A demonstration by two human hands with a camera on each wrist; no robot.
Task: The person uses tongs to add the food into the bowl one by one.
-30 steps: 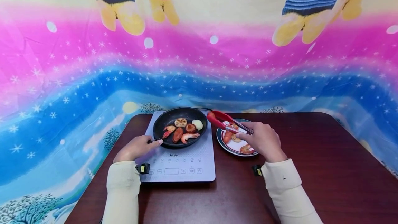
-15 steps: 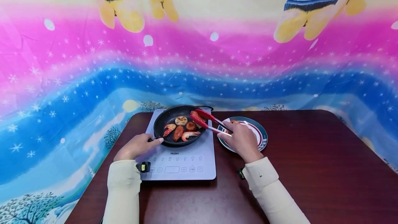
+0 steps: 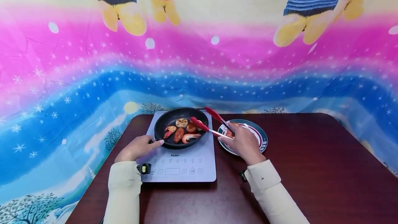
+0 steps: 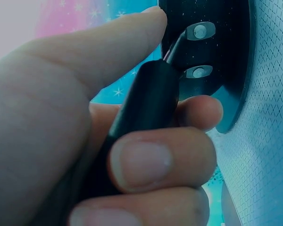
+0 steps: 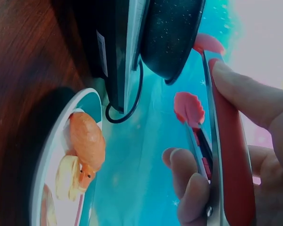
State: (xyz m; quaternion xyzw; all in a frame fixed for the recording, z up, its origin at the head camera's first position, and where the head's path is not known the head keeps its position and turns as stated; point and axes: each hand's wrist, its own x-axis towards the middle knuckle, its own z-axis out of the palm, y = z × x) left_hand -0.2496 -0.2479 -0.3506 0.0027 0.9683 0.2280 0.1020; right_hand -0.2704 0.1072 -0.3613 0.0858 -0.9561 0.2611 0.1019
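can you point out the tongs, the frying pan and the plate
Tongs (image 5: 233,155): right wrist view, on the red handle
Frying pan (image 3: 167,119): head view, on the bare inside surface
Plate (image 3: 263,137): head view, on the dark rim

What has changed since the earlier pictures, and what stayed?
The right hand moved left, bringing the red tongs to the pan; they spread apart and released their food piece, whose resting spot is unclear. The left hand still grips the pan's handle; cooktop and plate stayed put.

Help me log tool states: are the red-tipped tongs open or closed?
Open: the head view shows the red-tipped tongs spread, their two ends well apart.
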